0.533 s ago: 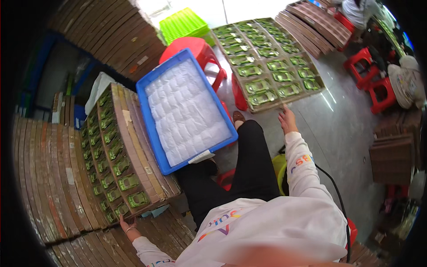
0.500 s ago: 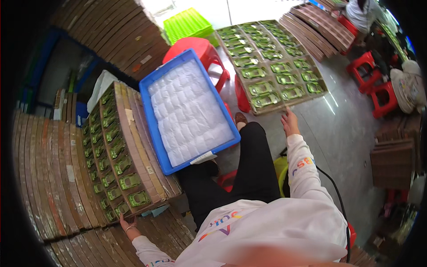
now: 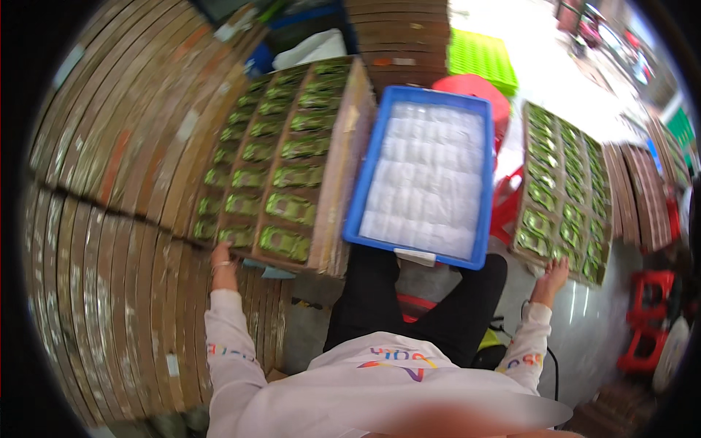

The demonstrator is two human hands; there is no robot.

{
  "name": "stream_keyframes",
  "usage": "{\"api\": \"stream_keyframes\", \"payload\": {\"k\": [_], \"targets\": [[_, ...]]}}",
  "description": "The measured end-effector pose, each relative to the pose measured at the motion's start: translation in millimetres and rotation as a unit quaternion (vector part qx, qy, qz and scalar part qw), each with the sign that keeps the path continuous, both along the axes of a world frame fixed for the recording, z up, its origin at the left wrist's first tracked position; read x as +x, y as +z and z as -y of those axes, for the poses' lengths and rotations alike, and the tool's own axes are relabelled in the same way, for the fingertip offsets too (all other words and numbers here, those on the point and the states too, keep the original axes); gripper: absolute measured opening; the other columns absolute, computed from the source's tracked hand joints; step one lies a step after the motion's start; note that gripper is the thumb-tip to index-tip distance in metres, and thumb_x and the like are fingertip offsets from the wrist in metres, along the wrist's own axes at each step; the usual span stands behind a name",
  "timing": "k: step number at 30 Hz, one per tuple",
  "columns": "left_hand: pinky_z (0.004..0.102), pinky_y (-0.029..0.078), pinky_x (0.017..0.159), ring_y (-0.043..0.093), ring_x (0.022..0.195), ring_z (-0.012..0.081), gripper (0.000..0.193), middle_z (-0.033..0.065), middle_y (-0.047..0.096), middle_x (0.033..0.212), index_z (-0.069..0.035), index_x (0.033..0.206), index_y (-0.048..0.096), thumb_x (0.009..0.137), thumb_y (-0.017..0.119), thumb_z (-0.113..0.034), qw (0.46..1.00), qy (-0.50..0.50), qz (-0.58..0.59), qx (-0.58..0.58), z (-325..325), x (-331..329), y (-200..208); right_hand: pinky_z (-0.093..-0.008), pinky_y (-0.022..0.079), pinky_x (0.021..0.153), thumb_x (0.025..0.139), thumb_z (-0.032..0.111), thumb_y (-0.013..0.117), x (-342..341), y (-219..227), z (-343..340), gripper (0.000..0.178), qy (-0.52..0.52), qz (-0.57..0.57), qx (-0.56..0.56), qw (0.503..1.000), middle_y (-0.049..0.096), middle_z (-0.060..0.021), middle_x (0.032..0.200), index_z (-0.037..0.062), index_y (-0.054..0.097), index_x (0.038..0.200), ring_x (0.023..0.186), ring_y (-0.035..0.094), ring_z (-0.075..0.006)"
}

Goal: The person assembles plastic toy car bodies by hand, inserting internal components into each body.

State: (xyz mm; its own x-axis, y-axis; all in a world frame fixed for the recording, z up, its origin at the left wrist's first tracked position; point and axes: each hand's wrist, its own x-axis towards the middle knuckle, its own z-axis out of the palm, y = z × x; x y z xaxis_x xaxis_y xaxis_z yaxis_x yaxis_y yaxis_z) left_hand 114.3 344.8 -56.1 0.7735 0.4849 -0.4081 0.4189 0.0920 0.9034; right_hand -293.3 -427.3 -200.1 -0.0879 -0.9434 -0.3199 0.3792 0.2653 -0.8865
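To the left, a brown partitioned tray (image 3: 286,169) tops a stack and holds rows of green toy car bodies (image 3: 283,244). My left hand (image 3: 223,266) is at its near edge, with fingers closed on the rim and partly hidden. On the right, a second brown tray (image 3: 527,255) carries more shiny green car bodies (image 3: 539,220). My right hand (image 3: 553,280) grips this tray's near edge. Between them lies a blue plastic tray (image 3: 359,191), lined with rows of white, soft-looking packets (image 3: 426,172); neither hand touches it.
Tall stacks of brown trays (image 3: 139,131) line the left side. Behind the blue tray are a red stool (image 3: 478,91) and bright green plastic trays (image 3: 482,62). More brown trays (image 3: 641,191) and red stools (image 3: 648,292) stand at the right. A dark cable (image 3: 557,372) hangs beside my right arm.
The view has swung left, so the trays sit further right in the picture and look more upright. Both hands stay at the near edges of their trays.
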Motion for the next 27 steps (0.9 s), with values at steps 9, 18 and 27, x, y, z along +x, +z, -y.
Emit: {"api": "stream_keyframes", "payload": {"k": [9, 18, 27], "targets": [[0.0292, 0.039, 0.056, 0.041, 0.063, 0.0153, 0.017, 0.0016, 0.038, 0.072, -0.002, 0.081, 0.048, 0.080, 0.062, -0.011, 0.997, 0.037, -0.010, 0.067, 30.0, -45.4, 32.4, -0.0296, 0.048, 0.078, 0.092, 0.015, 0.061, 148.9, 137.8, -128.9, 0.038, 0.305, 0.113, -0.046, 0.944, 0.062, -0.0029, 0.109, 0.0074, 0.055, 0.128, 0.093, 0.061, -0.0166], [0.0347, 0.050, 0.077, 0.060, 0.093, 0.0159, 0.040, 0.0023, 0.063, 0.102, -0.010, 0.112, 0.056, 0.077, 0.071, -0.001, 0.967, 0.055, 0.080, -0.233, 130.4, -178.5, 22.9, -0.0355, 0.047, 0.088, 0.091, 0.038, 0.064, 255.0, 175.4, -278.4, 0.068, 0.654, 0.023, 0.011, 0.756, 0.057, -0.0086, 0.124, 0.0059, 0.037, 0.144, 0.105, 0.060, -0.0228], [0.0422, 0.043, 0.096, 0.058, 0.104, 0.0207, 0.034, 0.0057, 0.061, 0.110, -0.007, 0.112, 0.054, 0.088, 0.069, -0.026, 0.985, 0.023, 0.081, -0.149, 43.6, -243.0, 11.5, -0.0311, 0.048, 0.075, 0.082, 0.025, 0.075, 268.0, 154.6, -291.1, 0.084, 0.702, -0.034, -0.055, 0.709, 0.062, -0.0155, 0.103, 0.0071, 0.029, 0.150, 0.090, 0.061, -0.0199]]}}
